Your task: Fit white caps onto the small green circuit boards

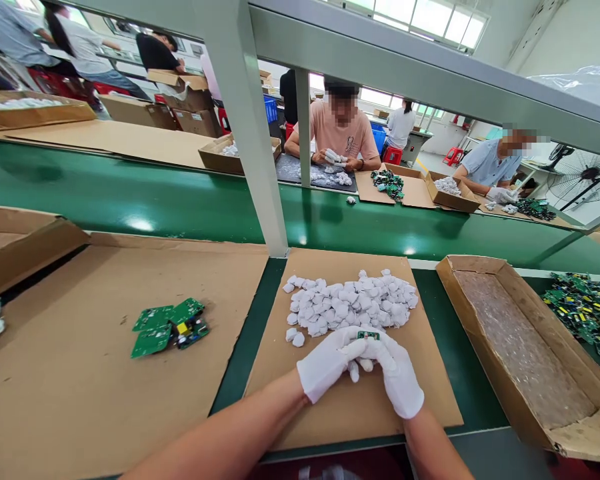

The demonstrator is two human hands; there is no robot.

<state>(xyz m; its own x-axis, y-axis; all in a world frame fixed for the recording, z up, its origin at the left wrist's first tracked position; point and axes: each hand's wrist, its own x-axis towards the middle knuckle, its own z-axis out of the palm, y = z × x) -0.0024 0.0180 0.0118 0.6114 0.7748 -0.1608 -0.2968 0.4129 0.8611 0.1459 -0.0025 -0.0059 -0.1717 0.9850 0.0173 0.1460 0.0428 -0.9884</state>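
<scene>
Both of my hands wear white gloves and meet over a cardboard sheet [290, 393]. Between their fingertips sits a small green circuit board [369, 335], its components facing up. My left hand [327, 363] pinches its left end, and my right hand [397, 373] grips the right end. Part of the board is hidden by the gloved fingers. Just beyond the hands lies a heap of small white wrapped pieces [350, 301]; what is inside them cannot be seen. Several larger green circuit boards [170, 325] lie on another cardboard sheet to the left.
An open cardboard tray [520, 340] stands at the right, beside a pile of circuit boards [585, 307]. A grey post [260, 133] rises beyond the sheets, before a green conveyor belt [180, 207]. Across it, a person in a pink shirt [343, 133] works with gloved hands.
</scene>
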